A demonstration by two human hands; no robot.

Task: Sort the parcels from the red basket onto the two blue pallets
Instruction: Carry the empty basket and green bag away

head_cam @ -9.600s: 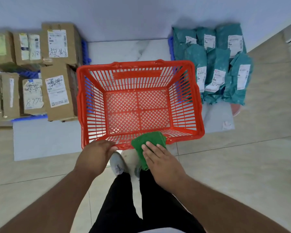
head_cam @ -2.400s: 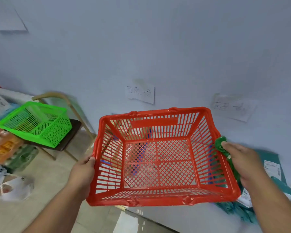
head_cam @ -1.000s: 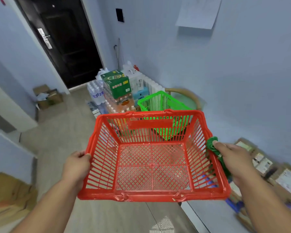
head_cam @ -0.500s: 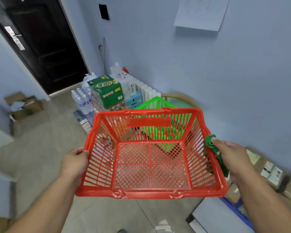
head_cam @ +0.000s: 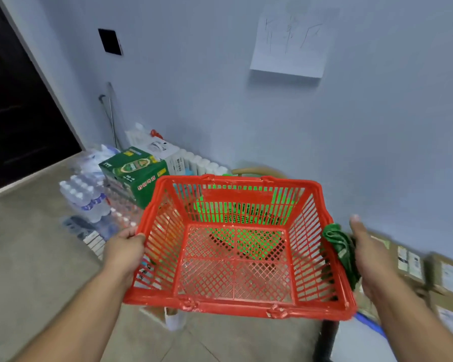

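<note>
Head view: red basket empty; left hand grips rim, right hand holds green cloth.

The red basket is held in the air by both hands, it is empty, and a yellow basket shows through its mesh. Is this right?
Not quite: the head view shows a green basket behind the mesh, not a yellow one. The rest holds: the red basket is empty, held up by the left hand and right hand.

Pale blue wall bearing a handwritten paper sheet and a small dark panel. Dark doorway at left. Beige tiled floor. Along the wall base: green carton, shrink-wrapped water bottles, white radiator.
</note>
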